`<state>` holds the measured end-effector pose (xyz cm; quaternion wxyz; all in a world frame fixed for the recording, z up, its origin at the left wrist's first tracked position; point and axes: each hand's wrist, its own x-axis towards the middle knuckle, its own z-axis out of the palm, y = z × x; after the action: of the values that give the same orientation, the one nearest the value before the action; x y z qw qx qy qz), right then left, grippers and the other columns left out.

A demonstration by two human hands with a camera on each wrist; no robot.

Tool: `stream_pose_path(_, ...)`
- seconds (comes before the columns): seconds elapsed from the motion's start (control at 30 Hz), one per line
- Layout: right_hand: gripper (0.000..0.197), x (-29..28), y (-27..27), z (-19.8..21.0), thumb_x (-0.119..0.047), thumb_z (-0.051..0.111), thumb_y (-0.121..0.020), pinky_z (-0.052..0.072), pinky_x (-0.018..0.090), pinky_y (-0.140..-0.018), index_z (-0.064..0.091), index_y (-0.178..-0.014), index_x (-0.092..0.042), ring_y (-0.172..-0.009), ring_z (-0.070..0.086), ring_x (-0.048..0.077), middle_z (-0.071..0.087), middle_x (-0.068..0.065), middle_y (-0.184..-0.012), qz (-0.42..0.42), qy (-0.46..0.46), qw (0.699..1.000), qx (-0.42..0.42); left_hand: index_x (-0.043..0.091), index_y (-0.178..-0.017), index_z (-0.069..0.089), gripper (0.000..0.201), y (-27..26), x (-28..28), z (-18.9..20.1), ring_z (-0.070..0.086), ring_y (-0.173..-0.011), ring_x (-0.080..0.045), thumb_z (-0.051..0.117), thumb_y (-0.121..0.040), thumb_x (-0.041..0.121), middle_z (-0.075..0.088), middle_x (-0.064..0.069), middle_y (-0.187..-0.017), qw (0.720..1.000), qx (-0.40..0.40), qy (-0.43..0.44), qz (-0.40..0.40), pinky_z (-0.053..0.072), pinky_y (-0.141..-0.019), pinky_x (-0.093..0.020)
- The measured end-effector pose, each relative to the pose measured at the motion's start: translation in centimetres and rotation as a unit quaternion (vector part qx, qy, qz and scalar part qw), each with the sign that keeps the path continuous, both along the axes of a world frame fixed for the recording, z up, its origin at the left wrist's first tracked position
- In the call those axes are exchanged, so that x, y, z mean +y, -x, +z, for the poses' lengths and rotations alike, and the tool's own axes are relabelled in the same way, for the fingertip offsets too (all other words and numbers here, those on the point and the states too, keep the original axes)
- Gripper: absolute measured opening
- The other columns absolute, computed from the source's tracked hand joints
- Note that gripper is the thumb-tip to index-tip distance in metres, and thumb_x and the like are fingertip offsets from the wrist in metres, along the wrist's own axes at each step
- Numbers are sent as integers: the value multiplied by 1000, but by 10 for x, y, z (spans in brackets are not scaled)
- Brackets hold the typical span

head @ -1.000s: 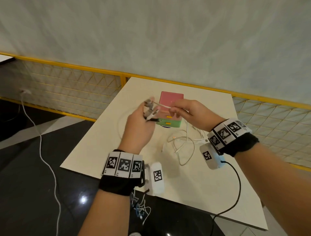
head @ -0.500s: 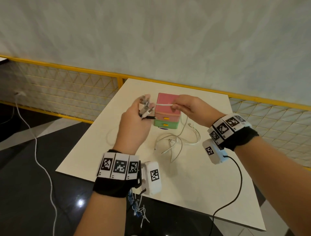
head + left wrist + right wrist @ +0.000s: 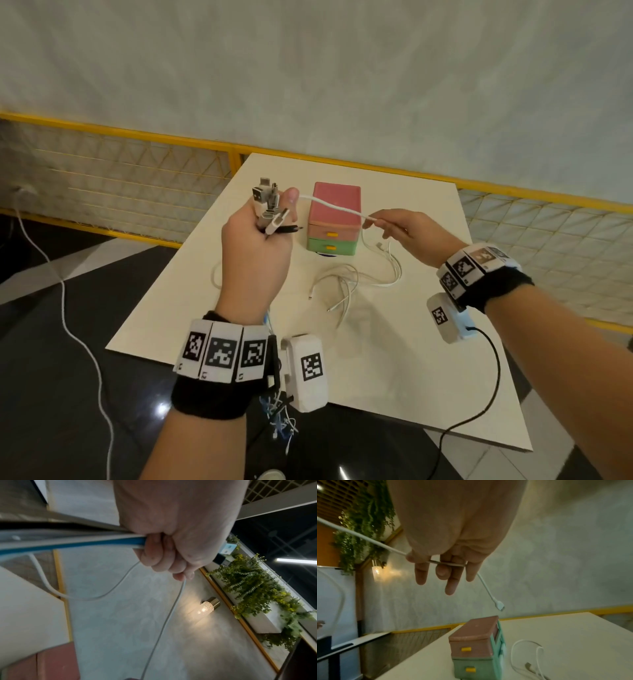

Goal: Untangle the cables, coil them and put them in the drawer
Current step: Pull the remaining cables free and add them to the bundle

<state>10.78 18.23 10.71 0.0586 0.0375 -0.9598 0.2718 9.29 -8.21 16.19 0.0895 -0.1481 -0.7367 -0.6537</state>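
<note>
White cable runs taut between the hands, held apart: left hand fists a bundle of plugs, right hand pinches it at 3 o'clock. Only the right wrist view shows its free plug dangling above the closed drawer box; loose cables lie on the table at 6 o'clock.

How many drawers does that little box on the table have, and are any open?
2 drawers, stacked in the small box: the pink upper drawer and the green lower drawer, each with a yellow handle. Both look closed. Anything on the box's back is hidden.
</note>
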Motion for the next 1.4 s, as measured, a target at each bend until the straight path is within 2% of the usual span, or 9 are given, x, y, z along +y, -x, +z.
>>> stream_pose_path(0.33, 38, -14, -47, -31, -39, 43, -97, 58, 34, -71, 46, -134, -33, -81, 64, 16, 63, -6, -85, -85, 12, 979, -187, 16, -71, 61, 29, -12, -1, -10, 49, -50, 9, 57, -97, 27, 56, 20, -54, 992, -31, 71, -98, 34, -51, -6)
stream_pose_path(0.43, 64, -43, -63, -9, -27, 64, -88, 60, 30, -66, 32, -143, -34, -97, 63, 11, 64, -2, -102, -23, 133, 984, -120, 12, -70, 64, 31, -17, 3, -22, 49, -49, 7, 59, -96, 27, 57, 17, -55, 981, -51, 114, -149, 34, -51, -7)
stream_pose_path(0.57, 49, -88, -84, 26, -15, 61, -91, 59, 31, -63, 44, -135, -29, -82, 67, 15, 67, 6, -85, 23, 231, 972, -33, 18, -87, 70, 11, -27, 3, -31, 54, -57, 7, 63, -93, 24, 62, 17, -61, 965, -57, 146, -212, 37, -56, -6)
stream_pose_path(0.67, 34, -107, -103, 33, -19, 48, -97, 56, 25, -64, 50, -131, -25, -67, 67, 18, 69, 3, -70, 7, 192, 980, -59, 18, -100, 70, 12, -24, -6, -31, 46, -50, 0, 63, -94, 26, 51, 11, -57, 976, -37, 106, -188, 35, -52, -12)
stream_pose_path(0.8, 30, -121, -129, 26, -31, 49, -96, 52, 22, -68, 55, -126, -27, -62, 64, 8, 71, -8, -69, 85, 60, 974, -203, 20, -65, 72, 45, -13, -26, -27, 25, -42, -18, 54, -95, 48, 29, -14, -49, 977, -90, 70, -183, 23, -45, -24)
stream_pose_path(1.0, 32, -123, -136, 7, -42, 48, -94, 50, 28, -90, 60, -121, -31, -97, 61, -1, 65, -15, -113, 35, -53, 987, -148, 11, -53, 47, 57, -17, -35, -9, 24, -38, -15, 47, -93, 52, 31, -1, -45, 929, -136, -3, -345, 22, -42, -21)
stream_pose_path(1.1, 47, -138, -128, 10, -48, 46, -92, 43, 27, -101, 49, -134, -26, -114, 53, -1, 57, -12, -128, 10, 18, 996, -89, 7, -57, 50, 61, -22, -31, -3, 53, -54, -22, 35, -102, 44, 52, -6, -56, 913, -34, 79, -399, 45, -62, -31)
stream_pose_path(1.2, 44, -164, -116, 15, -34, 47, -96, 36, 17, -106, 44, -135, -17, -123, 46, -4, 49, -6, -138, 37, 151, 986, -55, 4, -60, 60, 64, -29, -22, -1, 66, -85, -7, 31, -104, 40, 71, 1, -81, 880, 27, 189, -436, 43, -91, -16)
stream_pose_path(1.4, 16, -201, -101, -14, -12, 30, -100, 51, 29, -79, 43, -110, -10, -77, 55, 9, 55, 2, -86, -24, 304, 952, 26, -9, -68, 56, 63, -26, -15, -4, 62, -57, 8, 40, -102, 42, 73, -2, -94, 874, -5, 214, -435, 44, -57, -16)
